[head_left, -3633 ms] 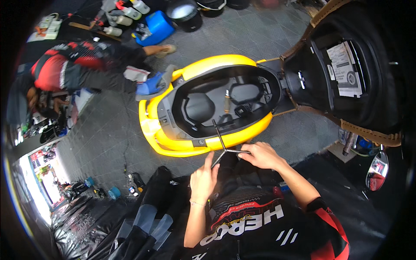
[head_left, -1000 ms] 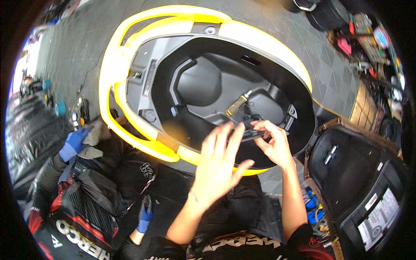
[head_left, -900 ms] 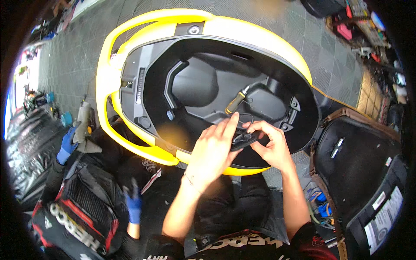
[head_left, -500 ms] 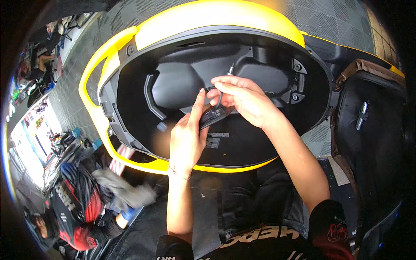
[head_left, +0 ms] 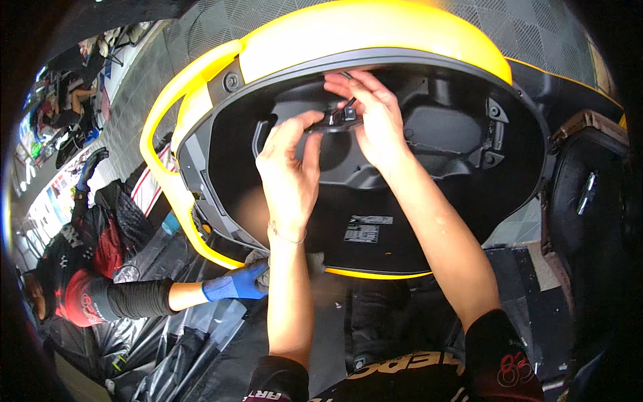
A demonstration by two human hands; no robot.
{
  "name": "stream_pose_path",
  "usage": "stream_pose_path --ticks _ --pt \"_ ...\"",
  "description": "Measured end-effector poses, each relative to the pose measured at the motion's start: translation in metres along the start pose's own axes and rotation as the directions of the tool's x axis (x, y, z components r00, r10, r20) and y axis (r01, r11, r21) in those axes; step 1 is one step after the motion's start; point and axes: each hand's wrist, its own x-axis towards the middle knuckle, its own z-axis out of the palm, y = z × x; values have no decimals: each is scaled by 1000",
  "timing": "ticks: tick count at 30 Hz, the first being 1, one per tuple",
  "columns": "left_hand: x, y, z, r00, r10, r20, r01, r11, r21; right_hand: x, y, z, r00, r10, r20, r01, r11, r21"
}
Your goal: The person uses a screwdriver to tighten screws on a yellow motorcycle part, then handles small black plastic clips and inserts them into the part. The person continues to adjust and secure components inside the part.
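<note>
Head view shows both hands pinched together on a small black fitting (head_left: 338, 119): left hand (head_left: 289, 167) steadying beneath, right hand (head_left: 372, 114) gripping above, inside the yellow-rimmed scooter tub (head_left: 375, 30).

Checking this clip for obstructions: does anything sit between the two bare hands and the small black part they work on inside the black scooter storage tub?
Nothing visible does. The left hand and right hand both already touch the small black part inside the black plastic tub.
</note>
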Motion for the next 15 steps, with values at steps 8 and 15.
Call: stream_pose_path --ticks 8,15 --pt "10 -22 -13 990 107 -88 -102 993 63 27 14 7 933 -139 332 326 714 -619" --pt "9 -29 -30 986 108 -127 -105 994 25 29 -5 23 954 -102 281 291 535 -793"
